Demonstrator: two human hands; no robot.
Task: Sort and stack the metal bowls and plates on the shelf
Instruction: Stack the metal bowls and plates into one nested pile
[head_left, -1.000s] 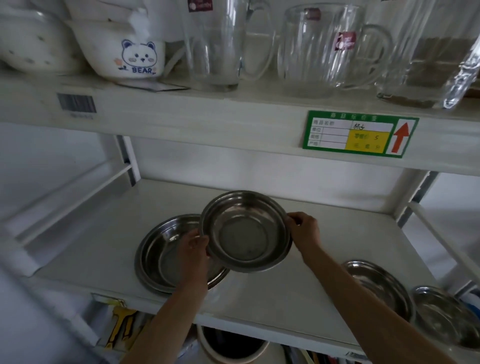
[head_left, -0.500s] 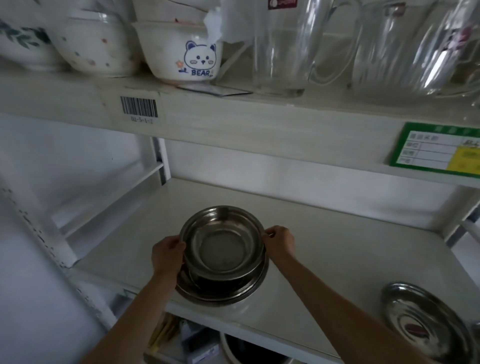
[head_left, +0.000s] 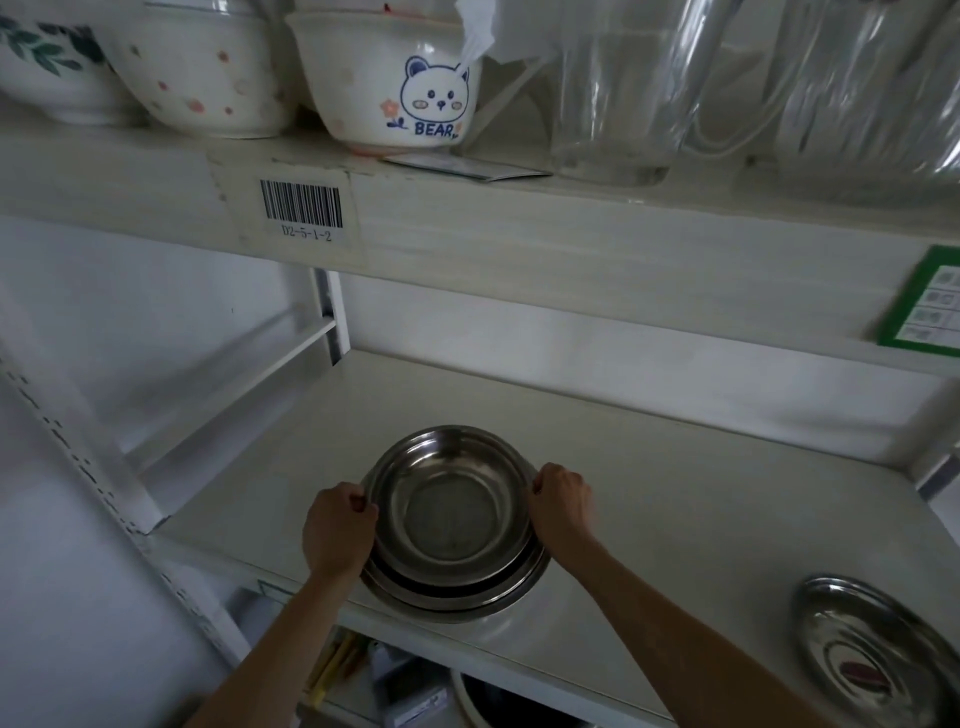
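The metal bowl (head_left: 451, 512) sits nested in a wider, shallower metal plate (head_left: 457, 597) near the front edge of the lower shelf (head_left: 649, 493), its rim a little above the plate's rim and set slightly toward the back, so more of the plate shows at the front. The left hand (head_left: 337, 535) grasps the bowl's left rim with curled fingers, and the right hand (head_left: 563, 501) grasps the right rim the same way; neither has let go. The step in hand looks like seating the bowl on the stack, and doing it well probably means centring it over the plate before releasing, lowering both sides evenly so metal does not clatter or rock, then easing the stack back from the shelf's edge. Another metal plate (head_left: 872, 660) lies well apart at the right, likely next to be gathered. On the upper shelf (head_left: 519, 244) stand ceramic bowls, one with a bear print (head_left: 395, 83), and a glass jug (head_left: 618, 88), beside a barcode label (head_left: 301, 205)
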